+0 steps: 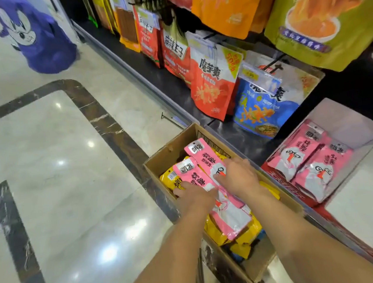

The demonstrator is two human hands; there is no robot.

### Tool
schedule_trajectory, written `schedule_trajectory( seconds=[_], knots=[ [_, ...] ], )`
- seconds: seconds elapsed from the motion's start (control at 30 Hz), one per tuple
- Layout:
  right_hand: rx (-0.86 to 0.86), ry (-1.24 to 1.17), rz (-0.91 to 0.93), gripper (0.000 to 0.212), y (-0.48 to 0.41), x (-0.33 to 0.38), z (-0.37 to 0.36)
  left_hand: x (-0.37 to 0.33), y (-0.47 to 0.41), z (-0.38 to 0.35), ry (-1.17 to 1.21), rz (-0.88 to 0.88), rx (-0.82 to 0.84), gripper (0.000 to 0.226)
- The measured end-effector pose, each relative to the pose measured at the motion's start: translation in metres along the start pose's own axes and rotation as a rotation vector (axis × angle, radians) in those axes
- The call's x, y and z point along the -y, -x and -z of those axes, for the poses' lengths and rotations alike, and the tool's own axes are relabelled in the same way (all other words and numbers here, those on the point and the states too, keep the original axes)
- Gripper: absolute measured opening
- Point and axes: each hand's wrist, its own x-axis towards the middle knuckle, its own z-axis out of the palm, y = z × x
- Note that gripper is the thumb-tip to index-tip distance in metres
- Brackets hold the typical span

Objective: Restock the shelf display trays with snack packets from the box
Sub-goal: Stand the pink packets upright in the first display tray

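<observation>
A brown cardboard box (170,151) stands on the floor against the shelf base, filled with pink and yellow snack packets. My left hand (194,194) grips the lower end of one pink packet (189,173). My right hand (239,177) lies on a second pink packet (205,156), fingers closed over its lower part. More pink packets (230,217) and yellow packets (214,231) lie under my wrists. To the right, a display tray (348,123) on the low shelf holds several pink packets (296,153).
Large snack bags hang on pegs above the shelf, red and white (211,82), blue (259,104), orange (227,5) and green (326,13). A loose metal peg hook (172,120) lies on the glossy marble floor (57,153). A purple cartoon figure (36,35) stands far left.
</observation>
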Motion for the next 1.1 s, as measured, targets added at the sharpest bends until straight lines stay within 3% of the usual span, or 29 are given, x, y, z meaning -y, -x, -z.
schedule_trajectory(
  seconds=[0.2, 0.33, 0.43, 0.53, 0.77, 1.1],
  knots=[
    [0.01, 0.016, -0.056, 0.047, -0.012, -0.005, -0.003, -0.005, -0.002, -0.002, 0.087, -0.027, 0.004, 0.089],
    [-0.007, -0.198, -0.117, 0.05, -0.015, -0.014, -0.002, -0.005, -0.006, -0.001, 0.219, 0.021, 0.003, 0.085],
    [-0.065, -0.335, -0.125, 0.038, -0.011, -0.021, -0.002, -0.002, -0.009, 0.0, 0.487, 0.031, 0.037, 0.06],
    [-0.118, -0.486, -0.134, 0.033, 0.001, -0.028, 0.006, 0.001, -0.003, 0.005, 0.686, -0.022, 0.079, 0.038],
    [-0.152, -0.946, -0.244, 0.044, 0.03, -0.054, 0.026, -0.008, 0.026, 0.018, 0.948, -0.246, 0.171, 0.029],
    [-0.318, -1.408, -0.283, 0.026, 0.1, -0.125, 0.051, -0.045, 0.075, -0.004, 0.888, -0.461, 0.358, 0.03]
  ],
)
